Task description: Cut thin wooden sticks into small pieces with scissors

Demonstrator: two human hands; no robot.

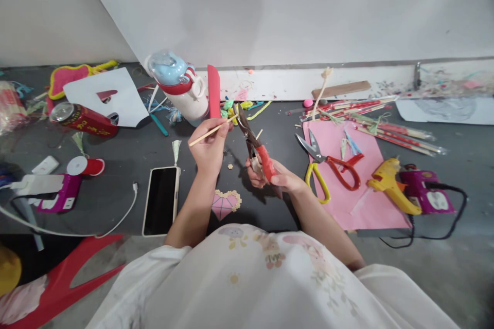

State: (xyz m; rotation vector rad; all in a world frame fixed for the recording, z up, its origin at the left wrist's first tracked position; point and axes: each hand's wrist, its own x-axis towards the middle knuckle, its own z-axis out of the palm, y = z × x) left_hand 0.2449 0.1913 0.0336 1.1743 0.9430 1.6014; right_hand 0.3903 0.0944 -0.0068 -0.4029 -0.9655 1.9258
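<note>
My left hand point(210, 146) pinches a thin wooden stick point(212, 131) that slants up to the right. My right hand point(276, 177) grips the red handles of a pair of shears point(254, 146), whose dark blades meet the stick's right end. A small pink heart piece point(226, 203) with a beaded rim lies on the dark table point(127, 164) just below both hands. A phone point(160, 200) lies face up to the left of my left forearm.
Yellow- and red-handled scissors point(328, 164) lie on pink paper point(355, 180), with a yellow glue gun point(389, 185) beside them. A water bottle point(181, 85), a red can point(85, 121), a tape roll point(85, 166) and several long sticks point(382, 123) crowd the back.
</note>
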